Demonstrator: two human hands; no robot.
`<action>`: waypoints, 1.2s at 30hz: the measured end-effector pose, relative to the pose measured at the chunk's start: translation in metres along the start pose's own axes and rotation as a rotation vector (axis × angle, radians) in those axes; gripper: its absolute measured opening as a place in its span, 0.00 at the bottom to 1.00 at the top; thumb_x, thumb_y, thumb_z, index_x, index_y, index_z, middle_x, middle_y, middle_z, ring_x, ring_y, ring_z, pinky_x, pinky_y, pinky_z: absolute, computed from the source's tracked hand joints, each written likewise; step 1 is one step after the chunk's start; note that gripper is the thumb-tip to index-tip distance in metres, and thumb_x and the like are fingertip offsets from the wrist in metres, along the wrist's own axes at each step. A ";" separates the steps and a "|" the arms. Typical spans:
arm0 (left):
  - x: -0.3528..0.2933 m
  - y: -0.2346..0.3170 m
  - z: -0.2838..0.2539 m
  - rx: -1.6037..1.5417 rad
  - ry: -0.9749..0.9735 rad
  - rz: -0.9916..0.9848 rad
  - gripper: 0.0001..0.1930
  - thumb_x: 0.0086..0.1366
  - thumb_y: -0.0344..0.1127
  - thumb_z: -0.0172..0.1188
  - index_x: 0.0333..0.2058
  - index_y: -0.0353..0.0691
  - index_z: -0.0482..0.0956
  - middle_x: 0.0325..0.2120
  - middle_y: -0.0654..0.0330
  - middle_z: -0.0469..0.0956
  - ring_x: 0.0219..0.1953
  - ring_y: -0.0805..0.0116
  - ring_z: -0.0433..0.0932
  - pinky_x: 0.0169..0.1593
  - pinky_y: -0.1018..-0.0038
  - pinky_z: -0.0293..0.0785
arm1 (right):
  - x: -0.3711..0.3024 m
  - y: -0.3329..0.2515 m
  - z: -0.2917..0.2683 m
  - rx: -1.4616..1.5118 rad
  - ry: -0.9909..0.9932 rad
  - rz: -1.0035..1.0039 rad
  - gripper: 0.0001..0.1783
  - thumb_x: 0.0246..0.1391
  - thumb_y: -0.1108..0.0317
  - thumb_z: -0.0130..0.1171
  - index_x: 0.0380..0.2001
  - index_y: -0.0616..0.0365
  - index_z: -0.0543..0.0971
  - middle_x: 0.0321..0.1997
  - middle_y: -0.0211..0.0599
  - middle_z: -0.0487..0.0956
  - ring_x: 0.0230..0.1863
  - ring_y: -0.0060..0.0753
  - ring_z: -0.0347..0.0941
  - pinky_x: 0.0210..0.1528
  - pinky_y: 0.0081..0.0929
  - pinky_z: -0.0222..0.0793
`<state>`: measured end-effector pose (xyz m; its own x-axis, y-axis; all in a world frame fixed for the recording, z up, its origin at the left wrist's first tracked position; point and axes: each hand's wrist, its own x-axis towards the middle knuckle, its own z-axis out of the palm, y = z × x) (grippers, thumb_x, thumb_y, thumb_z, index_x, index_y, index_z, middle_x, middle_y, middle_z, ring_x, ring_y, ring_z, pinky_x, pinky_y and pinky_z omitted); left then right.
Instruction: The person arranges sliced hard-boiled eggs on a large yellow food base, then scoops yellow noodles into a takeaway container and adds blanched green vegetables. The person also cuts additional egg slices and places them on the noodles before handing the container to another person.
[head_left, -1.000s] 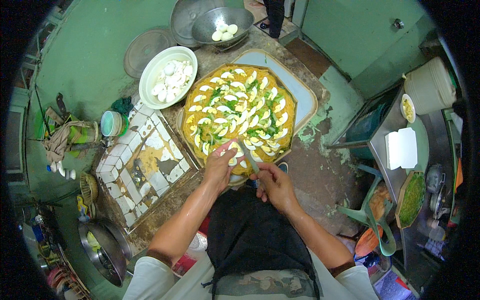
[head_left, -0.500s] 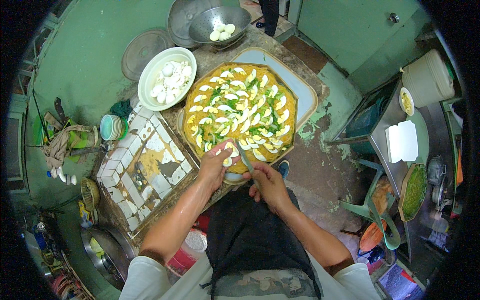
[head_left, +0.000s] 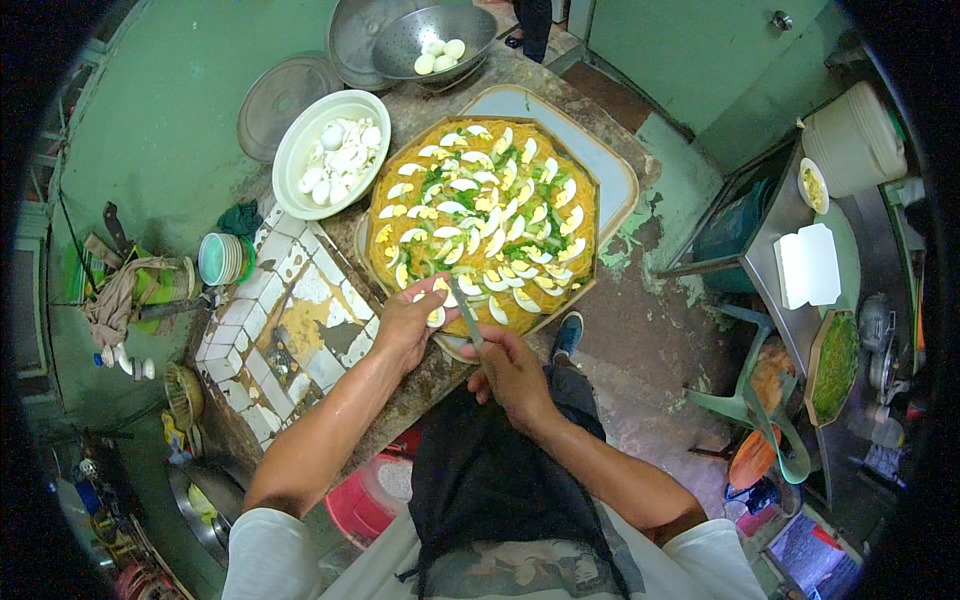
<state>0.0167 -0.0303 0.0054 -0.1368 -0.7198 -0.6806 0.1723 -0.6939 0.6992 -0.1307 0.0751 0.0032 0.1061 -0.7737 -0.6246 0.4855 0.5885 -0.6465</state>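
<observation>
My left hand [head_left: 402,332] holds a cut boiled egg [head_left: 437,317] in its fingertips, yolk showing, over the near left edge of the noodle dish. My right hand [head_left: 512,372] grips a knife [head_left: 465,309], its blade pointing away from me beside the egg. Below lies an octagonal tray of orange-yellow noodles [head_left: 406,172], topped with many egg slices [head_left: 494,242] and chopped greens [head_left: 432,186]. Up and to the left, a pale bowl [head_left: 287,165] holds white egg pieces and whole eggs [head_left: 333,137]. Several peeled eggs [head_left: 425,64] sit in a metal colander [head_left: 400,42] behind it.
A blue-grey board [head_left: 612,190] lies under the noodle tray. Broken white tiles [head_left: 240,345] cover the counter at left, near stacked small bowls [head_left: 217,258]. At right, a metal table holds an open white box [head_left: 808,266] and a green-topped tray [head_left: 832,368]. A green stool [head_left: 752,372] stands below.
Both hands have shifted a little to the left, the egg and knife still in them. The whole view has moved slightly. My foot shows more beside the counter.
</observation>
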 end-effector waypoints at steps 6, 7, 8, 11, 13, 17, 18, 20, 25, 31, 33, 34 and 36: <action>-0.003 0.016 -0.019 -0.007 -0.100 -0.092 0.20 0.65 0.26 0.54 0.54 0.25 0.66 0.44 0.50 0.76 0.45 0.60 0.79 0.51 0.68 0.79 | 0.001 0.021 0.008 -0.100 -0.082 -0.049 0.18 0.61 0.68 0.53 0.54 0.58 0.68 0.32 0.29 0.72 0.26 0.18 0.68 0.25 0.17 0.65; -0.001 0.019 -0.020 0.023 -0.080 -0.104 0.19 0.65 0.26 0.54 0.54 0.26 0.67 0.44 0.50 0.77 0.45 0.60 0.79 0.51 0.68 0.79 | 0.008 0.025 0.011 -0.085 -0.080 -0.073 0.18 0.61 0.68 0.53 0.54 0.58 0.68 0.33 0.29 0.72 0.26 0.18 0.68 0.26 0.17 0.65; 0.001 0.021 -0.022 0.047 -0.054 -0.112 0.19 0.65 0.26 0.54 0.53 0.26 0.67 0.44 0.51 0.77 0.44 0.61 0.79 0.50 0.69 0.79 | 0.012 0.028 0.014 -0.074 -0.043 -0.025 0.18 0.61 0.67 0.53 0.54 0.57 0.69 0.33 0.29 0.72 0.27 0.19 0.67 0.26 0.17 0.64; 0.008 0.025 -0.022 0.157 0.021 -0.070 0.17 0.65 0.27 0.54 0.52 0.28 0.70 0.42 0.52 0.78 0.43 0.62 0.80 0.49 0.70 0.80 | 0.024 0.028 0.028 0.048 0.000 -0.006 0.19 0.62 0.65 0.52 0.54 0.59 0.68 0.35 0.35 0.77 0.25 0.20 0.70 0.24 0.21 0.67; 0.011 0.026 -0.022 0.175 0.036 -0.037 0.16 0.65 0.27 0.54 0.50 0.30 0.72 0.40 0.53 0.79 0.40 0.63 0.80 0.47 0.72 0.80 | 0.024 0.025 0.035 0.290 -0.028 -0.006 0.19 0.61 0.65 0.53 0.54 0.58 0.68 0.37 0.32 0.74 0.27 0.19 0.68 0.25 0.19 0.66; 0.010 0.031 -0.028 0.275 -0.012 -0.020 0.16 0.65 0.28 0.54 0.51 0.29 0.71 0.41 0.53 0.79 0.42 0.62 0.81 0.48 0.71 0.79 | 0.012 0.027 0.042 0.255 -0.088 -0.015 0.20 0.61 0.66 0.54 0.54 0.57 0.68 0.37 0.31 0.73 0.28 0.19 0.68 0.26 0.18 0.66; 0.010 0.034 -0.031 0.254 -0.035 -0.031 0.16 0.65 0.28 0.55 0.51 0.29 0.71 0.42 0.53 0.79 0.43 0.62 0.81 0.48 0.71 0.79 | 0.011 0.029 0.043 0.224 -0.073 -0.010 0.20 0.61 0.66 0.54 0.55 0.57 0.67 0.38 0.31 0.73 0.28 0.19 0.68 0.26 0.18 0.66; 0.012 0.040 -0.036 0.240 -0.055 -0.060 0.16 0.65 0.29 0.55 0.50 0.29 0.72 0.42 0.53 0.79 0.44 0.61 0.80 0.49 0.71 0.79 | 0.015 0.037 0.048 0.186 -0.104 -0.032 0.20 0.61 0.66 0.54 0.55 0.57 0.67 0.38 0.31 0.74 0.28 0.19 0.68 0.27 0.18 0.66; 0.033 0.056 -0.045 0.317 0.001 -0.058 0.14 0.64 0.29 0.56 0.48 0.32 0.73 0.40 0.55 0.79 0.40 0.64 0.81 0.45 0.72 0.79 | 0.044 0.043 0.077 0.292 -0.032 -0.103 0.20 0.62 0.67 0.54 0.56 0.57 0.66 0.38 0.32 0.74 0.28 0.19 0.68 0.27 0.18 0.67; 0.030 0.054 -0.045 0.327 0.071 0.020 0.14 0.65 0.27 0.52 0.48 0.31 0.73 0.41 0.53 0.78 0.39 0.64 0.80 0.44 0.72 0.80 | 0.045 0.016 0.083 0.433 -0.014 -0.072 0.20 0.62 0.68 0.53 0.56 0.60 0.66 0.36 0.32 0.74 0.26 0.17 0.67 0.25 0.15 0.64; 0.022 0.054 -0.044 0.247 0.024 0.014 0.15 0.65 0.26 0.51 0.50 0.29 0.71 0.42 0.51 0.77 0.42 0.62 0.80 0.48 0.70 0.79 | 0.036 0.014 0.073 0.271 -0.073 -0.137 0.20 0.61 0.68 0.53 0.55 0.60 0.66 0.35 0.31 0.74 0.25 0.17 0.66 0.23 0.15 0.63; 0.019 0.055 -0.043 0.192 0.016 0.006 0.15 0.65 0.26 0.50 0.50 0.28 0.70 0.43 0.50 0.77 0.43 0.61 0.80 0.50 0.69 0.79 | 0.031 0.016 0.068 0.189 -0.110 -0.182 0.20 0.61 0.68 0.53 0.55 0.59 0.67 0.34 0.31 0.73 0.24 0.16 0.66 0.22 0.15 0.62; 0.015 0.055 -0.041 0.139 -0.036 -0.017 0.15 0.66 0.26 0.49 0.51 0.27 0.68 0.43 0.49 0.77 0.46 0.58 0.79 0.51 0.67 0.79 | 0.030 0.020 0.055 0.059 -0.140 -0.210 0.19 0.60 0.68 0.54 0.54 0.59 0.68 0.33 0.29 0.72 0.24 0.16 0.65 0.22 0.14 0.61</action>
<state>0.0639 -0.0784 0.0244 -0.1735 -0.7064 -0.6862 0.0332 -0.7005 0.7128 -0.0698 0.0507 -0.0039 0.1147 -0.9047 -0.4103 0.5592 0.4001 -0.7261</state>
